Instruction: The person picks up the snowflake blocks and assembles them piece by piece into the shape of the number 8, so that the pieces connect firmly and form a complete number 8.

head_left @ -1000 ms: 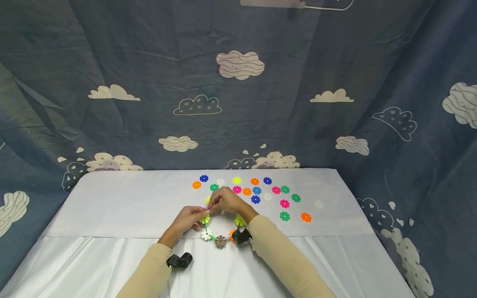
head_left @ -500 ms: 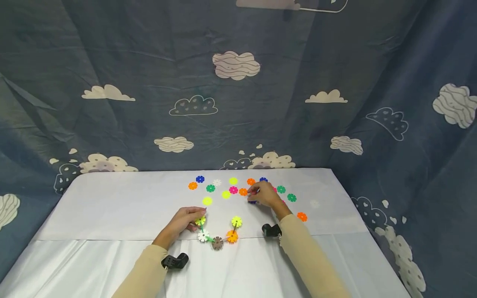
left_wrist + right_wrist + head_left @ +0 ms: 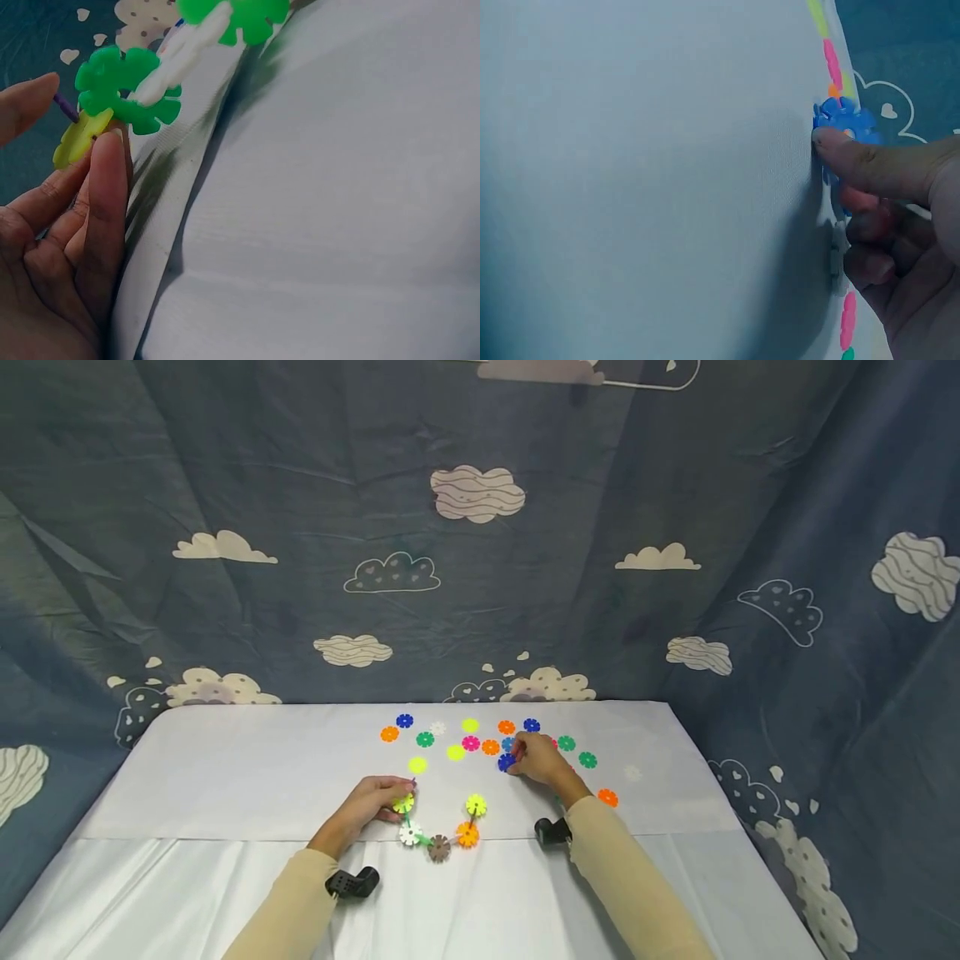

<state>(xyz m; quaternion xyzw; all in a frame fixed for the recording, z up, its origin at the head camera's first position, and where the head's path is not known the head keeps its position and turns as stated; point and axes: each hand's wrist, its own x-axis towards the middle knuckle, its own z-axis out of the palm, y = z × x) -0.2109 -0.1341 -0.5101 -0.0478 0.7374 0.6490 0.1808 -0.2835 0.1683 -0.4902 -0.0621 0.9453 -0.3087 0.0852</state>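
In the head view my left hand pinches a yellow interlocking disc at one end of a curved chain. A small purple piece sticks up from that disc in the left wrist view, beside a green disc. The chain runs through a white disc, a brown disc and an orange disc to another yellow disc. Thumb and curled fingers of my right hand grip a blue interlocking disc, tilted in the right wrist view; they partly hide it.
Several loose discs lie scattered farther back on the white table, among them a green disc, a pink disc and an orange disc. A dark cloud-print cloth hangs behind the table.
My right hand has left the chain beside the left hand and moved right to the blue discs, where its fingers now close. My left hand stays at the chain's yellow disc.
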